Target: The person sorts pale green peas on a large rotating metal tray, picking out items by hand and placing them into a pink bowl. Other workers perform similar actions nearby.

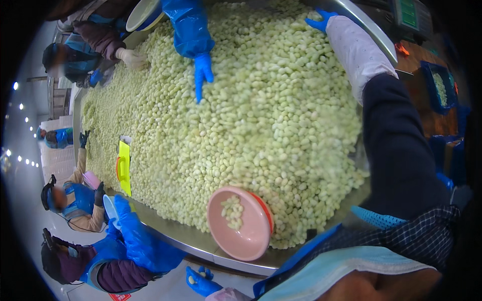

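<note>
A wide heap of pale green grapes (241,124) covers a metal-rimmed table. My right hand (320,20), in a blue glove, reaches to the heap near the table's metal rim, fingers apart on the grapes and nothing seen in its grip. Beyond the rim at the picture's bottom, my left hand (203,284), also blue-gloved, is curled around a few grapes (192,280). A pink bowl (250,242) stands tilted at the heap's edge between my hands, with a red bowl (266,210) against its outside. Several grapes lie in the pink bowl.
A co-worker's blue-gloved hand (203,73) points into the heap. Other workers line the table, one holding a pale bowl (110,210). A yellow board with a handle (124,169) stands in the grapes. A blue crate (433,73) sits on a wooden surface near a scale (408,15).
</note>
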Motion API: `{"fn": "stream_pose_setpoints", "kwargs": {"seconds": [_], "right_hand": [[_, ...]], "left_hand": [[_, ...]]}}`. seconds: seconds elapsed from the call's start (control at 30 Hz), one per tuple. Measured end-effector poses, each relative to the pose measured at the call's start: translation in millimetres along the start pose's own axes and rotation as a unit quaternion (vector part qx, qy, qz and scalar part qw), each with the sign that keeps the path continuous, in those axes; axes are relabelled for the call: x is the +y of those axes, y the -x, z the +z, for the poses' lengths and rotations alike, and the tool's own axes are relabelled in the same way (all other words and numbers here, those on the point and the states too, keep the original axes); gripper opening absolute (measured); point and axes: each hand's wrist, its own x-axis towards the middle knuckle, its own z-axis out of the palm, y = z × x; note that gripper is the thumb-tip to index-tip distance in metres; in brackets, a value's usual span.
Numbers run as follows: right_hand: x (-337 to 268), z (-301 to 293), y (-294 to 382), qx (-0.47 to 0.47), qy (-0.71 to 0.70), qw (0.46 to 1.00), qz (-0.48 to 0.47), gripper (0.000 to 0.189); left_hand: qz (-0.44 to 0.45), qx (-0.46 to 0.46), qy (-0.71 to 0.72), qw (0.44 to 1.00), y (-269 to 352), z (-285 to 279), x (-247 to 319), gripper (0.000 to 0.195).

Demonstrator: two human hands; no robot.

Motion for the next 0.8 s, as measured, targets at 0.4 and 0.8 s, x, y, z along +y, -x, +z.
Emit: {"fn": "stream_pose_setpoints", "kwargs": {"seconds": [0.4,0.8], "right_hand": [[-72.2,-30.2,108.4,-0.12,-0.068,0.97,-0.198,0.049],[-72.4,-17.6,335.5,-0.27,-0.408,0.864,-0.119,0.049]], "left_hand": [[0.03,-0.164,0.074,0.983,29.7,43.8,25.3,0.038],[0.121,-0.378,0.205,0.894,92.1,86.5,58.0,0.034]]}}
